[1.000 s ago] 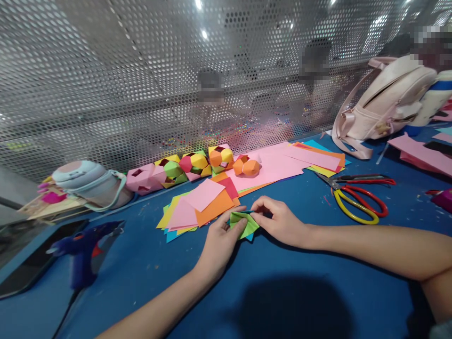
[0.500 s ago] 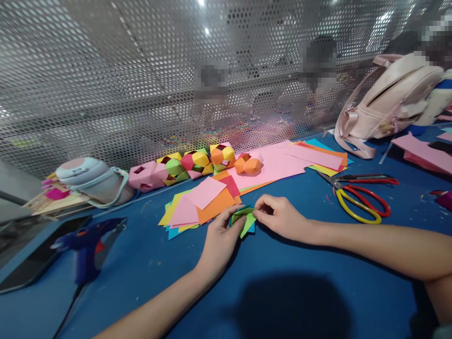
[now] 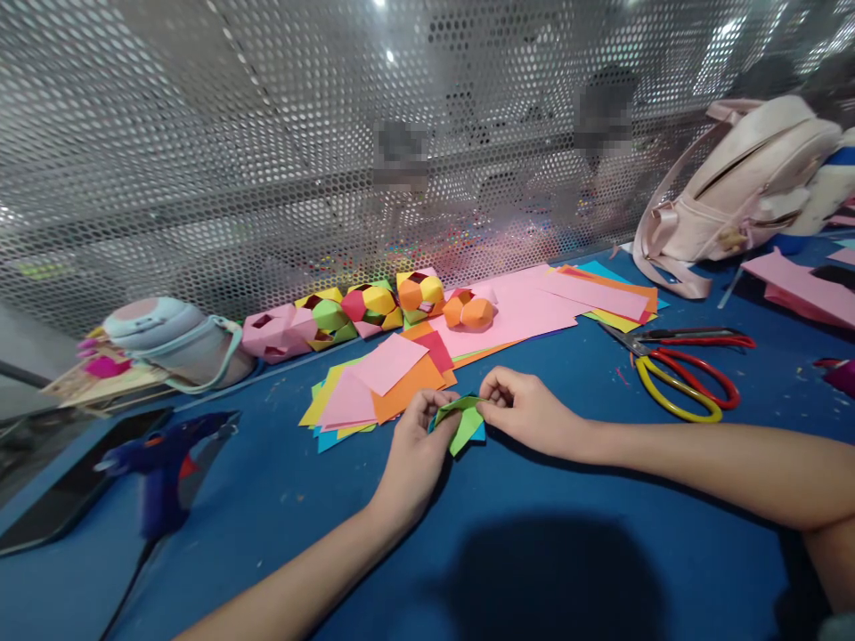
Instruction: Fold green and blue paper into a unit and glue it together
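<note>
Paper (image 3: 463, 420), green and folded, sat between my hands just above the blue table (image 3: 534, 552); my left hand (image 3: 418, 445) pinched its left end, my right hand (image 3: 527, 411) its right, long axis running across me.

A person's left hand (image 3: 415, 442) and right hand (image 3: 527, 411) are pinching a folded green paper (image 3: 462, 420) between them, just above a blue surface (image 3: 548, 552). Coloured sheets (image 3: 380, 383) are lying just behind, folded paper balls (image 3: 374, 310) are lining a perforated screen (image 3: 267, 151), and scissors (image 3: 674, 369) and a glue gun (image 3: 164, 467) are resting to either side.
</note>
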Demonstrator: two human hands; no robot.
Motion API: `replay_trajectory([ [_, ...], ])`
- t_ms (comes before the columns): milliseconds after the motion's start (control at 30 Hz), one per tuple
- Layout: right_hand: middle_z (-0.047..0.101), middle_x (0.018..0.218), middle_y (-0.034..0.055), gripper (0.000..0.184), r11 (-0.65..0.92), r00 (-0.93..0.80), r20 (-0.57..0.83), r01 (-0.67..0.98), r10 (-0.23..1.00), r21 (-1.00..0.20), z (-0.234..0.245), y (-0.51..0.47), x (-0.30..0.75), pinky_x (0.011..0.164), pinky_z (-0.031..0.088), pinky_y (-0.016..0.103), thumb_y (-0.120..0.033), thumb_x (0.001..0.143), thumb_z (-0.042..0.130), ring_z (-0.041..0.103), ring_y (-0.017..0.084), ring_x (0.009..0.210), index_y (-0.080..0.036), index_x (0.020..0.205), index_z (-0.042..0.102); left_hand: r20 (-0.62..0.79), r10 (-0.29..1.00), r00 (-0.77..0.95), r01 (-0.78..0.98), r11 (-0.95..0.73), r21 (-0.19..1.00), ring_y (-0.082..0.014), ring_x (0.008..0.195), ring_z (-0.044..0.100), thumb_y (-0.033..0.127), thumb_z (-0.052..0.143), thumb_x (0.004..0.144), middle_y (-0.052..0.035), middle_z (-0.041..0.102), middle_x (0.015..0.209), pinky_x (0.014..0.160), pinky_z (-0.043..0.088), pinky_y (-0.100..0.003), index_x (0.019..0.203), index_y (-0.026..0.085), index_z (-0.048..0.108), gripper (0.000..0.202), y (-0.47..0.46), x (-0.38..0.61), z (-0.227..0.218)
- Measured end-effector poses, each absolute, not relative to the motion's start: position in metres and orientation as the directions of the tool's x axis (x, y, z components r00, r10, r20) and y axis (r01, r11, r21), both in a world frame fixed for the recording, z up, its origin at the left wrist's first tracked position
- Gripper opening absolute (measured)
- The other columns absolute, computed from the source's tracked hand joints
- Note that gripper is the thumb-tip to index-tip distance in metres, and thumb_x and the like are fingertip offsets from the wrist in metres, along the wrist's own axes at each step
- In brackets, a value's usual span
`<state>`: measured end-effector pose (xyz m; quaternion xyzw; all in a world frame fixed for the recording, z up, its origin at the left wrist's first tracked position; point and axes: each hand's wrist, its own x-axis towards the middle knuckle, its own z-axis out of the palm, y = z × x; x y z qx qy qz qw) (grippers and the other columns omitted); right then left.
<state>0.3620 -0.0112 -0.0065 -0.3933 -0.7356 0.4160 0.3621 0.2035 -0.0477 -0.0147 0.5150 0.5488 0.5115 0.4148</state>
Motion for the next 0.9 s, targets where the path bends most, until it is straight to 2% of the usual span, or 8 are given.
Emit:
replay_trajectory([
  [100,0.051,0.068,-0.0044,0.005,0.338,-0.431,0.201,0.268,0.880,-0.902,-0.009,-0.012,0.361,0.054,0.037,0.020,-0.019,0.078,0.053,0.046,0.009,0.059,-0.018,0.081,0.049,0.065,0.991,-0.119,0.147,-0.047,0.988,-0.0165,0.089,0.056,0.023,0.059,0.074,0.0001,0.057,0.086,0.078,0.045,-0.027,0.081,0.019,0.049,0.012,-0.049,0.205,-0.014],
  [233,0.048,0.063,-0.0047,0.005,0.432,-0.456,0.250,0.353,0.854,-0.830,-0.008,-0.010,0.361,0.053,0.034,0.020,-0.014,0.079,0.051,0.043,0.008,0.056,-0.017,0.074,0.051,0.037,0.996,-0.086,0.202,-0.019,0.979,-0.0182,0.087,0.058,0.026,0.061,0.073,-0.0014,0.060,0.088,0.077,0.047,-0.029,0.090,0.018,0.053,0.021,-0.051,0.207,-0.012],
  [367,0.052,0.068,-0.0017,0.010,0.641,-0.555,0.381,0.407,0.739,-0.650,-0.005,-0.003,0.366,0.058,0.034,0.021,-0.007,0.077,0.051,0.044,0.009,0.059,-0.016,0.072,0.052,0.079,0.997,0.000,0.270,-0.076,0.960,-0.0207,0.097,0.059,0.030,0.061,0.074,-0.0056,0.064,0.104,0.083,0.047,-0.031,0.103,0.018,0.056,0.031,-0.052,0.207,-0.012],
  [500,0.054,0.073,0.0017,0.011,0.809,-0.711,0.430,0.347,0.557,-0.474,-0.002,0.000,0.370,0.063,0.037,0.023,-0.006,0.078,0.049,0.047,0.012,0.066,-0.016,0.074,0.053,0.146,0.986,0.085,0.384,-0.168,0.908,-0.0189,0.088,0.062,0.030,0.055,0.080,-0.0039,0.069,0.096,0.079,0.047,-0.029,0.098,0.019,0.065,0.023,-0.052,0.204,-0.014],
  [567,0.055,0.074,0.0019,0.009,0.815,-0.711,0.445,0.324,0.545,-0.481,0.000,0.000,0.370,0.063,0.037,0.023,-0.008,0.079,0.050,0.048,0.012,0.067,-0.015,0.077,0.054,0.163,0.983,0.084,0.423,-0.183,0.887,-0.0176,0.080,0.061,0.030,0.054,0.081,-0.0026,0.070,0.087,0.073,0.047,-0.027,0.092,0.018,0.068,0.021,-0.052,0.202,-0.015],
  [633,0.054,0.070,0.0003,0.004,0.764,-0.659,0.435,0.356,0.613,-0.538,0.001,-0.001,0.369,0.059,0.036,0.021,-0.013,0.079,0.054,0.047,0.011,0.063,-0.015,0.076,0.055,0.167,0.984,0.056,0.433,-0.175,0.884,-0.0165,0.074,0.060,0.032,0.055,0.081,-0.0014,0.069,0.080,0.068,0.047,-0.025,0.089,0.017,0.068,0.021,-0.051,0.202,-0.016],
  [700,0.052,0.064,-0.0020,0.008,0.687,-0.602,0.391,0.401,0.696,-0.606,0.002,-0.002,0.367,0.054,0.033,0.020,-0.014,0.079,0.056,0.044,0.009,0.056,-0.015,0.071,0.055,0.157,0.987,0.030,0.430,-0.154,0.890,-0.0158,0.071,0.059,0.033,0.055,0.080,-0.0004,0.067,0.076,0.064,0.046,-0.023,0.088,0.016,0.068,0.022,-0.051,0.202,-0.015],
  [900,0.049,0.056,-0.0047,0.014,0.607,-0.529,0.359,0.425,0.769,-0.672,0.001,-0.005,0.365,0.051,0.029,0.019,-0.008,0.075,0.055,0.041,0.006,0.051,-0.014,0.062,0.053,0.096,0.994,0.045,0.383,-0.106,0.918,-0.0165,0.073,0.058,0.032,0.057,0.077,-0.0007,0.067,0.079,0.065,0.046,-0.023,0.093,0.015,0.067,0.025,-0.052,0.204,-0.012],
])
